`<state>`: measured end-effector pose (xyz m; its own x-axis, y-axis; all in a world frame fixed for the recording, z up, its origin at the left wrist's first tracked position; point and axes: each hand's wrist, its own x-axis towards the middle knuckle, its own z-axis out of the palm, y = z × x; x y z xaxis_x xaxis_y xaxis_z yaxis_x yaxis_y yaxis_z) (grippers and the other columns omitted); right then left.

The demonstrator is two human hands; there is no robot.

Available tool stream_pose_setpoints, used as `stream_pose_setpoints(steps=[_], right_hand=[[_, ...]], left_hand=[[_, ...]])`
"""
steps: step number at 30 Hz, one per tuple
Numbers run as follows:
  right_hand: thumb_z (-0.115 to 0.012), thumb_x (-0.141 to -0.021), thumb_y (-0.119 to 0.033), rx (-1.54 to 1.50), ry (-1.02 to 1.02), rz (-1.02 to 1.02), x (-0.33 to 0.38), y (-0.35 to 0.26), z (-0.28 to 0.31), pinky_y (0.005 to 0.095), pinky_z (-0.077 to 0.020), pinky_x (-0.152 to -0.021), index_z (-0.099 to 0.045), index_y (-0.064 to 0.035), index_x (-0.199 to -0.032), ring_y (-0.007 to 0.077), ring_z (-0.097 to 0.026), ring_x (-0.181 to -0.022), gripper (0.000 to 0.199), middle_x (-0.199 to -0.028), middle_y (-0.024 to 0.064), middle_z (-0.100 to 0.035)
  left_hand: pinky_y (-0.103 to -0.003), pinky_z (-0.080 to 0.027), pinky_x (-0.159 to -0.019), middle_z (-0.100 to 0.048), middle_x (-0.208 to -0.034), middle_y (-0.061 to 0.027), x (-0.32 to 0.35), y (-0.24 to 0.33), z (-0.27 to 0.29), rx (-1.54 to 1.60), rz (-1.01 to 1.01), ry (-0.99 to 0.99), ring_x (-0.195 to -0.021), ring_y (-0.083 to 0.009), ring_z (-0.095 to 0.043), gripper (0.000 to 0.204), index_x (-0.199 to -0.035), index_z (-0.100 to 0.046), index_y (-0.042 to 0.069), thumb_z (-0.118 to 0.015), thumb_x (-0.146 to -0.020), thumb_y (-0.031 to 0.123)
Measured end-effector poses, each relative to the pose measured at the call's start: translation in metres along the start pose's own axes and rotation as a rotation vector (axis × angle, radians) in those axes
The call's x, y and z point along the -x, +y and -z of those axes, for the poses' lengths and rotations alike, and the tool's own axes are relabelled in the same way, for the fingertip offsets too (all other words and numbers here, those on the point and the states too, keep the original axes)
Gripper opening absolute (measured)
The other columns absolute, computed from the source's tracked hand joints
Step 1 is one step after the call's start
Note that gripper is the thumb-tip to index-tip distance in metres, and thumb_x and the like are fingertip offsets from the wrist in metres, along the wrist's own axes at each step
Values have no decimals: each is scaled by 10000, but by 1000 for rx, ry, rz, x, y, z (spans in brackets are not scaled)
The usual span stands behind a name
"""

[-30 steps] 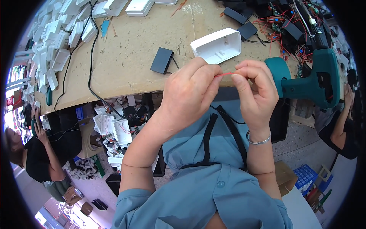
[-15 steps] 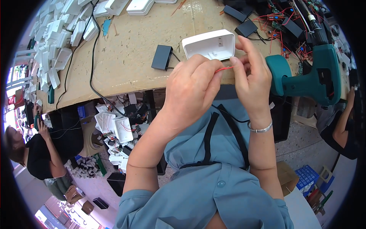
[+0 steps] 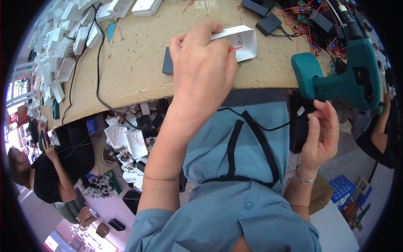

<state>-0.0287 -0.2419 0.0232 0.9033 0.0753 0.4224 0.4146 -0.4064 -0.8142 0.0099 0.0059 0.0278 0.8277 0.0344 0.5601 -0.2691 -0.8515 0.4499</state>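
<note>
My left hand point(image 3: 203, 71) is closed over the left part of a white plastic housing point(image 3: 250, 44) on the table. Thin red wires point(image 3: 236, 48) stick out past its fingertips, over the hollow of the housing; the fingertips themselves are partly hidden. Half covered by this hand, a dark grey box point(image 3: 167, 65) lies just to its left. My right hand point(image 3: 321, 138) is off the table at the right, fingers apart and curved, holding nothing. Above it, a teal cordless drill point(image 3: 348, 82) lies at the table's right edge.
A heap of white housings point(image 3: 63, 46) fills the far left. Black boxes point(image 3: 268, 24) and tangled red-wired circuit boards point(image 3: 312, 27) lie far right. A black cable point(image 3: 99, 71) crosses the table point(image 3: 134, 59). More parts point(image 3: 136, 143) sit below the edge. Other people work at both sides.
My right hand has let go of the wires and moved right and down, off the table. My left hand has moved up and slightly left, over the housing and the grey box.
</note>
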Motion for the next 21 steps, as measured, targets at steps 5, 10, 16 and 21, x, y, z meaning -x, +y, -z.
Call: stream_pose_setpoints(steps=[5, 10, 16, 21], right_hand=[[-499, -880, 73, 124, 143, -48, 5, 4, 14, 246, -463, -824, -458, 73, -1257, 134, -560, -904, 380, -1122, 156, -588], [-523, -868, 66, 123, 181, -82, -4, 7, 11, 295, -439, -907, -393, 65, -1311, 191, -536, -1058, 462, -1235, 182, -515], [-523, -883, 51, -29, 209, -78, -21, 19, 1, 361, -364, -1035, -339, 55, -1342, 244, -444, -1232, 495, -1328, 187, -441], [-570, -870, 25, -151, 191, -92, -50, 26, -2, 335, -439, -959, -388, 52, -1301, 227, -552, -1104, 468, -1243, 202, -519]], left_hand=[[-401, -388, -795, -565, -994, -141, -5, -6, -9, -26, -41, -13, -862, -303, -541, 58, -690, -594, -40, -614, -686, 15], [-370, -461, -772, -591, -948, -137, -11, -2, -2, -133, -36, -79, -876, -297, -579, 106, -768, -650, -58, -621, -723, 33], [-398, -376, -788, -536, -940, -121, -5, -1, -10, -183, -112, -29, -855, -273, -522, 28, -664, -582, -26, -584, -646, -5], [-430, -347, -834, -533, -948, -111, -2, 3, -12, -280, -126, -1, -860, -257, -520, 48, -674, -582, -14, -582, -628, -4]])
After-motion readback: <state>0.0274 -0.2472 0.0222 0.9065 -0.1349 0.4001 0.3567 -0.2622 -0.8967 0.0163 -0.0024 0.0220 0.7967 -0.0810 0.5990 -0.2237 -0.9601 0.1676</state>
